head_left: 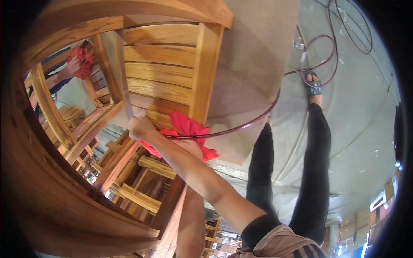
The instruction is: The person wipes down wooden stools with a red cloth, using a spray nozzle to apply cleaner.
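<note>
A slatted wooden chair (159, 53) with a pale, glossy grain fills the upper left. My right hand (142, 128) is closed in a fist against its frame, below the slats; what sits inside the fist is hidden. Under my right forearm, my left hand (191, 147) presses a crumpled red cloth (189, 124) by the chair's lower corner, its fingers mostly covered. A dark red hose (245, 125) curves in from the right and passes out of sight at my right forearm.
Another person's hand (74, 66) holds a red cloth (82, 63) behind the frame at far left. More wooden chair parts (140, 198) stand below. Brown sheeting (254, 56) covers part of the floor; hose loops (323, 36) lie near my sandalled foot (314, 88).
</note>
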The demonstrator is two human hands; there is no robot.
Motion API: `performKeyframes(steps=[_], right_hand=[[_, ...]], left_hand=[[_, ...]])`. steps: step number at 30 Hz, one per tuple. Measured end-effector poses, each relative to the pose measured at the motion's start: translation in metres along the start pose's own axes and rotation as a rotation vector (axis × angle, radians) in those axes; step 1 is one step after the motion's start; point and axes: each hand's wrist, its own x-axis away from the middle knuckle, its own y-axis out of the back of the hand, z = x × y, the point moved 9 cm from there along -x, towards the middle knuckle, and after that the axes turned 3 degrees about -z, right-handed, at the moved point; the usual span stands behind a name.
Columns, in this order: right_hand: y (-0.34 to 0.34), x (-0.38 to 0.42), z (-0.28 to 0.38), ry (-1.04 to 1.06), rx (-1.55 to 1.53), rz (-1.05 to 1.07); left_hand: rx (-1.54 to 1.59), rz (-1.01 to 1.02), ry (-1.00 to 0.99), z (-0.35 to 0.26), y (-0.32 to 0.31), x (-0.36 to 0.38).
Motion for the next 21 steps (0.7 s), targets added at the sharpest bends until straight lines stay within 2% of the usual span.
performKeyframes(steps=[7,16,18,20,21], right_hand=[[-0.015,-0.005,0.002,-0.011,0.124,-0.037],[-0.001,0.018,0.014,0.192,0.172,-0.250],[0.016,0.044,0.013,-0.019,0.019,-0.147],[0.077,0.101,0.068,0.269,0.352,-0.028],[0.098,0.122,0.070,0.252,0.439,-0.054]], left_hand=[[0.000,-0.007,-0.022,0.001,0.001,-0.004],[-0.003,0.003,-0.052,-0.002,-0.002,-0.012],[-0.011,0.024,-0.057,-0.003,-0.005,-0.014],[-0.069,0.081,-0.073,-0.001,-0.013,-0.019],[-0.185,0.178,-0.126,0.001,-0.029,-0.028]])
